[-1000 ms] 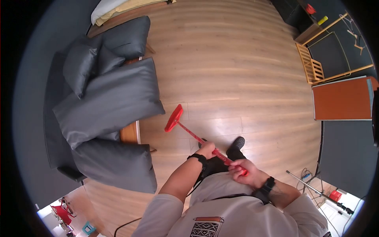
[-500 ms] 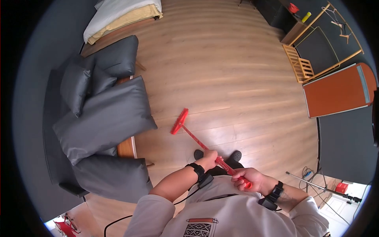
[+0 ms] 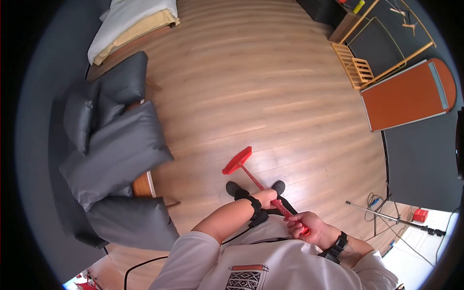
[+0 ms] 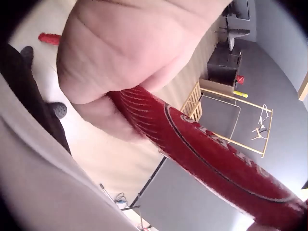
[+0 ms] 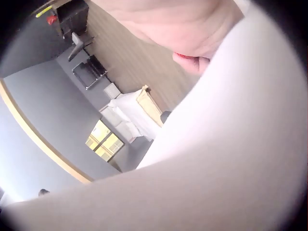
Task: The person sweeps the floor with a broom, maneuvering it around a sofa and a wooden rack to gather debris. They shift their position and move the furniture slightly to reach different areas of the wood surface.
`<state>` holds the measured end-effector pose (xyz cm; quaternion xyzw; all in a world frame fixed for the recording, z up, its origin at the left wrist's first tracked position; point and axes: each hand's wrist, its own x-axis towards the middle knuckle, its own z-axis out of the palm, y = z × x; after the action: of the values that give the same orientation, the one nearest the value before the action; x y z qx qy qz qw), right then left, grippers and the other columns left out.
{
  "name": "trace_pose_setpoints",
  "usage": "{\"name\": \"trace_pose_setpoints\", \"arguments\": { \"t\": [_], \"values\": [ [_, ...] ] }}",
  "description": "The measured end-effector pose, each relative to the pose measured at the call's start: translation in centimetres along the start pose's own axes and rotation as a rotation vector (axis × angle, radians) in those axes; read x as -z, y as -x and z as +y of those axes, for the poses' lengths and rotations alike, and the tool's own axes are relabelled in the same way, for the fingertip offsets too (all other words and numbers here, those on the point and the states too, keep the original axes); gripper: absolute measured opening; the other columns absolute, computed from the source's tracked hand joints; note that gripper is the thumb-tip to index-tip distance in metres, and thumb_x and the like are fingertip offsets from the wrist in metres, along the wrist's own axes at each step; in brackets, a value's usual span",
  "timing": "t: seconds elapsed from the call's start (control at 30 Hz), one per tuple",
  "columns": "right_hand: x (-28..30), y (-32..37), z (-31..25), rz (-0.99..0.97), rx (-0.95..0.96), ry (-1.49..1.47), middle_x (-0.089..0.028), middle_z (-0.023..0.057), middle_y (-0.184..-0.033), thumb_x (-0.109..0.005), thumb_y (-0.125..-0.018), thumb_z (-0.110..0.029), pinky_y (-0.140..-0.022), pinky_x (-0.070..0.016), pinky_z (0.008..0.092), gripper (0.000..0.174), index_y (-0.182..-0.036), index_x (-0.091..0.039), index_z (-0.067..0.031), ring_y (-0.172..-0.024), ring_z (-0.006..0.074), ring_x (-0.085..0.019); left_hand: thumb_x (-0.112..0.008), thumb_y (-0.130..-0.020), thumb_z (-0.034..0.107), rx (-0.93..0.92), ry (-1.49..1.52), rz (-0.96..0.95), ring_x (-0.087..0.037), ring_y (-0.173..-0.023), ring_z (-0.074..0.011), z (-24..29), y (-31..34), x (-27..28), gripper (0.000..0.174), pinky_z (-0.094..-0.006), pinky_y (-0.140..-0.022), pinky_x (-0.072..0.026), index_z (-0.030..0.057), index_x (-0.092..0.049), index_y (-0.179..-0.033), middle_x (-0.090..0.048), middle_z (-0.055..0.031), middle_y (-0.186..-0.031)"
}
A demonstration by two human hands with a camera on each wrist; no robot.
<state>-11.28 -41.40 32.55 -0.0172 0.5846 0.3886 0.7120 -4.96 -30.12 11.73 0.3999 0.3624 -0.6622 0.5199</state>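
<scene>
A red long-handled brush [image 3: 238,161] slants across the head view, its wide bristled head low over the wood floor in front of the feet. My left hand [image 3: 266,198] grips the handle partway down. Around the top end of the handle curl the fingers of my right hand [image 3: 309,227], close to my shirt. In the left wrist view, the thick red grip [image 4: 202,149] with pale lettering runs out from under the left hand [image 4: 120,53]. Only a sliver of red shows by the right hand [image 5: 187,33] in the right wrist view; the shirt hides the rest.
A grey sofa with loose cushions [image 3: 116,150] stands at the left, and a bed [image 3: 135,29] is beyond it. On the right are a wooden rack [image 3: 357,67], an orange folded board [image 3: 406,99] and a metal stand [image 3: 386,215] with cables. Both shoes [image 3: 278,187] are near the brush head.
The brush head has moved rightward, away from the sofa, to in front of the feet. Both hands keep their grip on the handle. The head view has shifted, with more of the bed showing.
</scene>
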Motion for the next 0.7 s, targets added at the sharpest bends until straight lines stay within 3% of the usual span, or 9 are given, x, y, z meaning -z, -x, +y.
{"name": "trace_pose_setpoints", "arguments": {
  "t": [0.07, 0.1, 0.17, 0.2, 0.37, 0.43, 0.57, 0.63, 0.7],
  "values": [
    [0.8, 1.8, -0.9, -0.007, 0.002, 0.009, -0.039, 0.0, -0.062, -0.044, -0.083, -0.005, -0.035, -0.0303, 0.0138, 0.003, -0.084, -0.044, -0.0029, -0.046, 0.005, -0.036, -0.034, -0.075, -0.004, -0.035, 0.019, 0.012, -0.055, -0.066, -0.0243, -0.1, 0.1, -2.0, 0.022, -0.0361, -0.058, -0.0519, -0.0046, -0.038, -0.097, -0.049, -0.0144, -0.079],
    [1.3, 2.7, -1.3, 0.0, -0.003, 0.021, -0.039, -0.0006, -0.061, -0.045, -0.082, -0.005, -0.034, -0.0303, 0.0135, 0.004, -0.085, -0.044, -0.0027, -0.044, 0.0044, -0.036, -0.031, -0.08, -0.003, -0.044, 0.076, 0.0, -0.055, -0.064, -0.0227, -0.1, 0.3, -2.6, 0.025, -0.0344, -0.052, -0.0512, -0.0018, -0.037, -0.104, -0.049, -0.0136, -0.079],
    [2.7, 3.8, -1.8, -0.063, 0.015, 0.105, -0.039, -0.001, -0.06, -0.046, -0.081, -0.005, -0.034, -0.0298, 0.0136, 0.002, -0.082, -0.044, -0.0048, -0.045, 0.0045, -0.036, -0.031, -0.078, -0.004, -0.017, 0.137, -0.006, -0.055, -0.063, -0.0231, -0.1, 0.3, -3.3, 0.027, -0.0352, -0.052, -0.0514, -0.0021, -0.037, -0.105, -0.049, -0.0145, -0.079],
    [3.4, 4.2, -2.0, -0.109, 0.027, 0.201, -0.038, -0.0015, -0.059, -0.047, -0.081, -0.004, -0.034, -0.0293, 0.0137, 0.004, -0.08, -0.044, -0.0069, -0.045, 0.0046, -0.035, -0.035, -0.076, -0.003, -0.047, 0.14, 0.032, -0.054, -0.063, -0.0244, -0.4, 0.4, -3.8, 0.019, -0.0382, -0.058, -0.0523, -0.0032, -0.037, -0.095, -0.048, -0.0144, -0.076],
    [8.7, 2.2, -5.1, -0.155, 0.087, 0.306, -0.04, -0.0018, -0.059, -0.048, -0.081, -0.004, -0.033, -0.0294, 0.0134, 0.006, -0.079, -0.044, -0.008, -0.042, 0.004, -0.035, -0.035, -0.078, -0.002, -0.173, 0.138, 0.188, -0.054, -0.062, -0.0244, -0.3, -1.5, -5.7, 0.023, -0.0402, -0.058, -0.0522, -0.0024, -0.035, -0.101, -0.048, -0.0148, -0.076],
    [10.7, 0.4, -6.7, -0.17, 0.003, 0.148, -0.041, -0.0011, -0.06, -0.049, -0.082, -0.007, -0.033, -0.0292, 0.0137, 0.008, -0.076, -0.043, -0.0076, -0.042, 0.0042, -0.036, -0.031, -0.081, 0.002, -0.146, 0.09, 0.186, -0.055, -0.066, -0.0249, 0.1, -4.7, -5.4, 0.031, -0.0404, -0.06, -0.0533, -0.0015, -0.028, -0.112, -0.046, -0.0159, -0.084],
    [13.8, 0.8, -8.1, -0.133, -0.065, -0.038, -0.04, -0.0006, -0.06, -0.049, -0.084, -0.01, -0.034, -0.0291, 0.0144, 0.014, -0.073, -0.041, -0.0068, -0.043, 0.0048, -0.034, -0.033, -0.08, -0.001, 0.042, -0.027, 0.094, -0.054, -0.064, -0.0249, -0.6, -9.3, -7.9, 0.023, -0.0395, -0.058, -0.0522, -0.0035, -0.034, -0.103, -0.048, -0.0148, -0.078],
    [15.2, 3.7, -7.5, -0.062, -0.007, -0.062, -0.04, -0.0006, -0.061, -0.049, -0.083, -0.007, -0.034, -0.0273, 0.0145, 0.011, -0.074, -0.042, -0.0063, -0.044, 0.0054, -0.035, -0.034, -0.08, -0.001, 0.056, -0.102, 0.131, -0.055, -0.067, -0.025, -1.6, -8.1, -12.2, 0.028, -0.0384, -0.06, -0.0525, -0.0033, -0.032, -0.108, -0.048, -0.0148, -0.083],
    [16.1, 6.3, -7.1, -0.052, 0.067, -0.046, -0.04, -0.0006, -0.061, -0.048, -0.082, -0.005, -0.034, -0.0273, 0.0146, 0.009, -0.074, -0.043, -0.0062, -0.044, 0.0056, -0.035, -0.035, -0.081, 0.0, 0.15, -0.093, 0.007, -0.055, -0.066, -0.0244, -2.6, -9.1, -14.1, 0.035, -0.0382, -0.06, -0.0527, -0.0004, -0.028, -0.115, -0.047, -0.0146, -0.085]
  ]
}}
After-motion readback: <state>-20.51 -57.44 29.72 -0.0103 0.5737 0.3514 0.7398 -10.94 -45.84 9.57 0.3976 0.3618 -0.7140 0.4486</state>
